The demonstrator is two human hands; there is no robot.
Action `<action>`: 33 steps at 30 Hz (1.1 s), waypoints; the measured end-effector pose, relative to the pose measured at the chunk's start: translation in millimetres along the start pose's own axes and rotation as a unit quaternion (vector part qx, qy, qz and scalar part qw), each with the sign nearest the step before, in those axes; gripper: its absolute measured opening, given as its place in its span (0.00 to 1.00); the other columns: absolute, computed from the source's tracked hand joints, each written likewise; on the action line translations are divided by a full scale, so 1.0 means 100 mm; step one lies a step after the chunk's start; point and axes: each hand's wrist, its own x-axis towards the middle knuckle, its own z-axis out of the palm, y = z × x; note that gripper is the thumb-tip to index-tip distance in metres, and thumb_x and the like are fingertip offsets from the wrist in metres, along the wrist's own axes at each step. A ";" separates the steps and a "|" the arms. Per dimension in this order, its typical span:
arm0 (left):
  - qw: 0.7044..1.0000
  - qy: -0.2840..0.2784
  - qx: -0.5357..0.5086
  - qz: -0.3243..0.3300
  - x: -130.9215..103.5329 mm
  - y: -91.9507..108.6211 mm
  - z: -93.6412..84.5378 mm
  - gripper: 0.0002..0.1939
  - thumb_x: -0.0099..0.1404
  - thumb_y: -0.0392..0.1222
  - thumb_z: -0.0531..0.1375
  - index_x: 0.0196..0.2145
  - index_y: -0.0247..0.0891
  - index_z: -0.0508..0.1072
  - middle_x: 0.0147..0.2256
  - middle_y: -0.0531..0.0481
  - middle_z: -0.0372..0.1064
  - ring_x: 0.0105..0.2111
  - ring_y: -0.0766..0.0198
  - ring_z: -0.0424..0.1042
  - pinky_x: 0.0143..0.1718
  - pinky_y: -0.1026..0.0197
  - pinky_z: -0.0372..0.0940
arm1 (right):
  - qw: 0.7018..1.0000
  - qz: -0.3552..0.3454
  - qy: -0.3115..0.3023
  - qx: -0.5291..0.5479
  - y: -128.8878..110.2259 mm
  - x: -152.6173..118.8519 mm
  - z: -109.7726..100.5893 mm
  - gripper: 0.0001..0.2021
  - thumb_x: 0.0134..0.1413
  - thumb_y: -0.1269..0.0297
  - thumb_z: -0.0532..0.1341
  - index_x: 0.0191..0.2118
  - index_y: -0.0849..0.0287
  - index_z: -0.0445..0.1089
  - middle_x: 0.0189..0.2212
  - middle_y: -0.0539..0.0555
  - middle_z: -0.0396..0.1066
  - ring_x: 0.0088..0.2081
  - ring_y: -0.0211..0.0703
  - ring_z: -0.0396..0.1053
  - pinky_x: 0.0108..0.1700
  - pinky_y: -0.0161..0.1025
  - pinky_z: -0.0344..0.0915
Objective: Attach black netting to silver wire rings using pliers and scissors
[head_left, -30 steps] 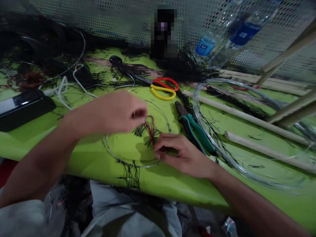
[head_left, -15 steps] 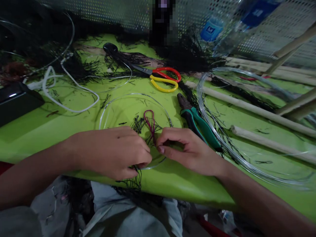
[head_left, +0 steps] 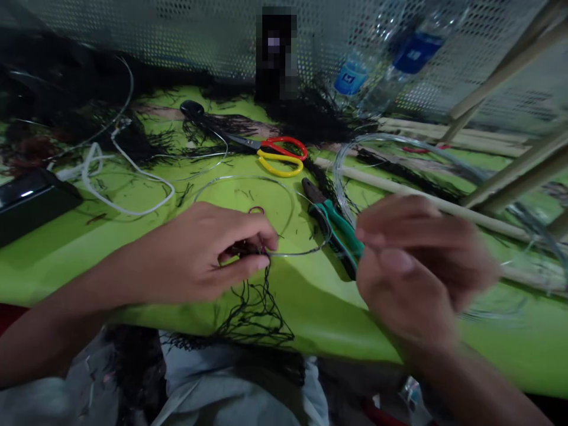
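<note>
My left hand (head_left: 208, 251) is pinched on the gathered edge of a black net (head_left: 261, 319), which hangs over the table's front edge onto my lap. A thin wire ring (head_left: 293, 254) passes through the same fingertips and lies in loops beyond them. Above the knuckles a small purple cord loop (head_left: 256, 209) peeks out, mostly hidden by the hand. My right hand (head_left: 417, 266) is raised at the right, smeared by motion, thumb and fingers pressed together. Whatever it pinches is too small or blurred to name. Behind it lie green-handled pliers (head_left: 339, 231).
Scissors (head_left: 284, 157) with red and yellow handles lie past the ring. A wire coil (head_left: 339, 171) and wooden sticks (head_left: 399, 192) fill the right side. White cord (head_left: 133, 204) and a dark box (head_left: 35, 198) sit left. Plastic bottles (head_left: 350, 77) stand at the back.
My right hand has moved from beside the purple loop up and to the right. My left hand has turned and now pinches the net with the wire; more net shows below it.
</note>
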 end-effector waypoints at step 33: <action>0.993 0.012 -0.102 -0.066 -0.03 0.06 0.03 0.14 0.77 0.42 0.55 0.56 0.45 0.73 0.46 0.55 0.81 0.42 0.67 0.79 0.44 0.65 0.69 | 0.985 -0.018 0.154 0.081 -0.25 -0.10 0.47 0.08 0.66 0.75 0.63 0.45 0.54 0.75 0.37 0.50 0.75 0.41 0.38 0.74 0.45 0.38 0.71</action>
